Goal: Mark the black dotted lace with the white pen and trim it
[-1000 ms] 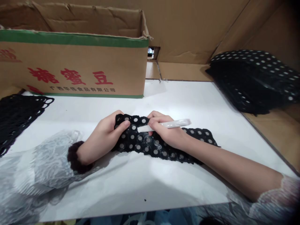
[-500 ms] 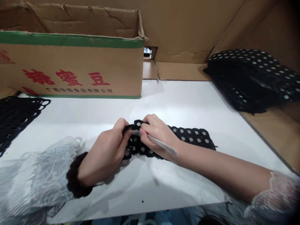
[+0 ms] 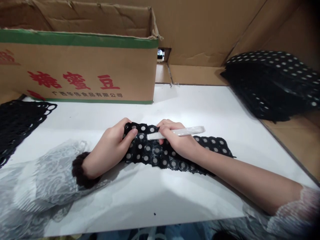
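On the white table lies a long black strip (image 3: 147, 150) set with rows of round pale discs in rings. My left hand (image 3: 112, 146) grips its left end, thumb on top and the other fingers hidden behind. In my right hand (image 3: 177, 136) is a slim white stick-like tool (image 3: 185, 130), pinched between thumb and fingers like a pen. Its flat left tip is over the strip, close to a disc near my left thumb; whether it touches, I cannot tell. My right hand and forearm cover part of the strip.
A cardboard box (image 3: 100, 63) with a green band and red lettering stands at the back left. Black open-ring mesh (image 3: 22, 123) lies at the left edge. Black sheets with pale dots (image 3: 272, 83) are piled at the right. Cardboard walls (image 3: 200, 33) enclose the back and right.
My left hand has straightened the strip's bunched left end, which lies flatter now. My right hand has shifted slightly right, and the tool has swung from slanting down to nearly level.
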Demonstrator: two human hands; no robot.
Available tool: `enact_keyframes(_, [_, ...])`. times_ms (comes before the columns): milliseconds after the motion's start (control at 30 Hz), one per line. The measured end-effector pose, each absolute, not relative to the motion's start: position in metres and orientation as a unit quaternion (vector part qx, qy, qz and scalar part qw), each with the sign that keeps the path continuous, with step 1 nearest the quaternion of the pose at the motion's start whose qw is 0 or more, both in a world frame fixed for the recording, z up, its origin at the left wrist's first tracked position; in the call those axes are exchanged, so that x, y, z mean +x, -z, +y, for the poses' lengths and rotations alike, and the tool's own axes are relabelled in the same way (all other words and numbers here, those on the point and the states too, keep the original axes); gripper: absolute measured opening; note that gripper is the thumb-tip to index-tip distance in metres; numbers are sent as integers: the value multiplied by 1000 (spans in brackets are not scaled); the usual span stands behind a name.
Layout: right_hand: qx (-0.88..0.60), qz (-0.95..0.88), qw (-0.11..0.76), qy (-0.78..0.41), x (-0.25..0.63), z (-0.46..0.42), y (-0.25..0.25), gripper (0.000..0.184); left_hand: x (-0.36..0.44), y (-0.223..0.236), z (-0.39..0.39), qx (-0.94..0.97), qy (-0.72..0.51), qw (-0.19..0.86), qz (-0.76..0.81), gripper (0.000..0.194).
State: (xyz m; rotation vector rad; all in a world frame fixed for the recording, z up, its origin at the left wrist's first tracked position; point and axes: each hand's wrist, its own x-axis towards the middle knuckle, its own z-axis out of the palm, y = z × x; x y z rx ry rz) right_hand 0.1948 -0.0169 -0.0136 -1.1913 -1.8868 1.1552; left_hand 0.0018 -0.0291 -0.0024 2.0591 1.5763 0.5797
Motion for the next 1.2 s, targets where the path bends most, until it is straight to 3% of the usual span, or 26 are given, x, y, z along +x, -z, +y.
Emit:
enact_keyframes(267, [-435, -763, 294, -377, 191, -18, 15, 38, 3, 3, -32, 743, -239, 259, 569, 18])
enact_keyframes(633, [-440, -862, 199, -151, 178, -24, 21, 26, 25, -4, -53, 769, -185, 237, 565, 19])
enact_keyframes(767, [-445, -840, 222, -219, 180, -20, 24, 28, 15, -2, -39, 791, -168, 175, 562, 15])
enact_keyframes(967, [-458, -762, 391, -235, 189, -30, 13, 17, 1, 5, -23, 795, -140, 150, 571, 20])
enact_keyframes(1100, [-464, -719, 340, -389, 190, -37, 8, 28, 1, 2, -21, 790, -163, 175, 565, 23])
enact_keyframes(1200, [-478, -705, 293, -435, 189, -37, 10, 31, -2, -1, -17, 780, -173, 223, 558, 26])
